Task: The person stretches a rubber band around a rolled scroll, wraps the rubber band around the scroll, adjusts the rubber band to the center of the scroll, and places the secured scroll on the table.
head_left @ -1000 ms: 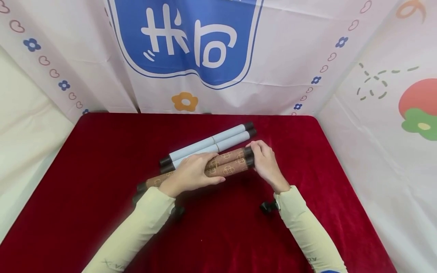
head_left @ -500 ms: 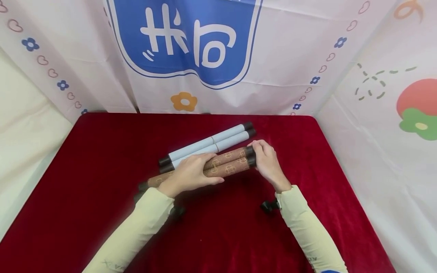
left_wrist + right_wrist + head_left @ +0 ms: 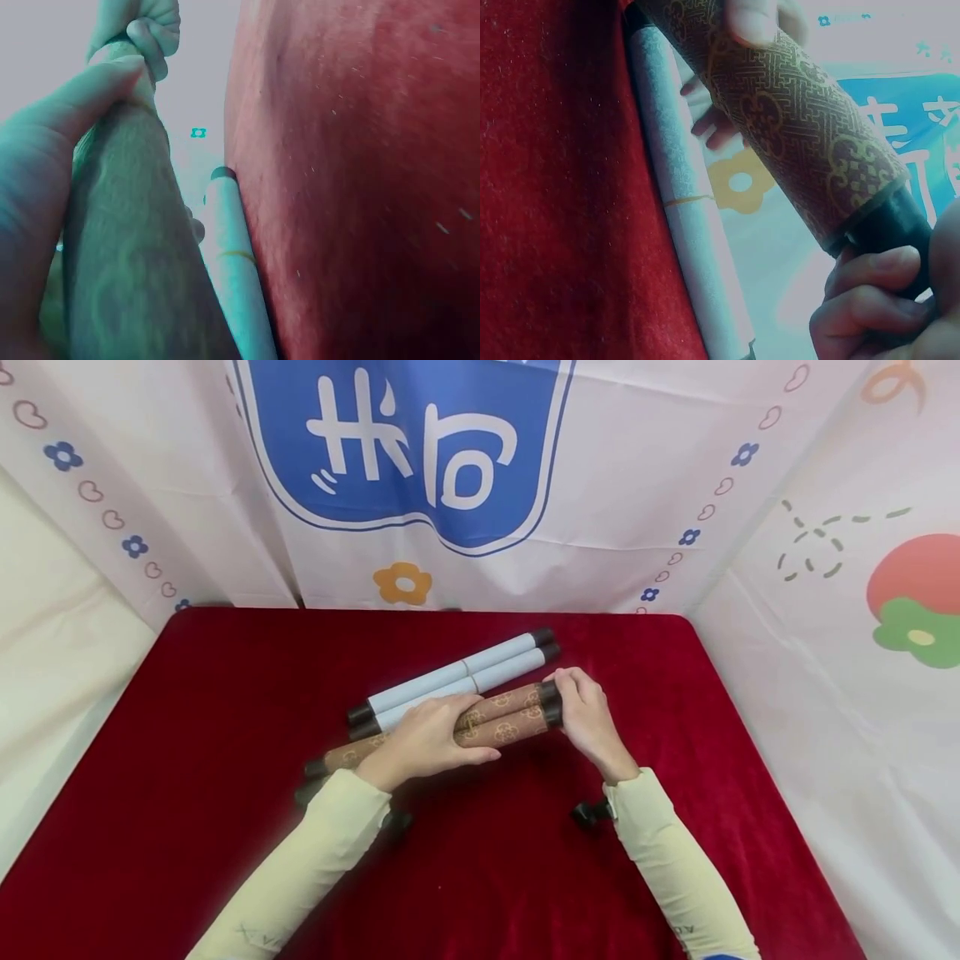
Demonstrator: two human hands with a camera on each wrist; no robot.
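A rolled brown scroll (image 3: pixel 504 720) with a gold pattern and dark end knobs lies slantwise between both hands, its two rolls side by side. My left hand (image 3: pixel 422 743) grips it around the middle, thumb along the near roll. The right hand (image 3: pixel 588 720) holds the dark knobs at its right end; in the right wrist view, curled fingers (image 3: pixel 870 292) wrap a black knob. Its left end is partly hidden by the left sleeve. Just behind it, a pale blue scroll (image 3: pixel 442 679), also in two rolls with dark ends, lies on the table.
A red velvet cloth covers the table (image 3: pixel 225 693). White printed fabric walls (image 3: pixel 615 485) stand behind it and at both sides. Dark fittings (image 3: pixel 591 813) stick out near the wrists.
My left hand has shifted slightly to the right along the brown scroll. The right hand keeps its hold on the end, and the pale blue scroll stays in place.
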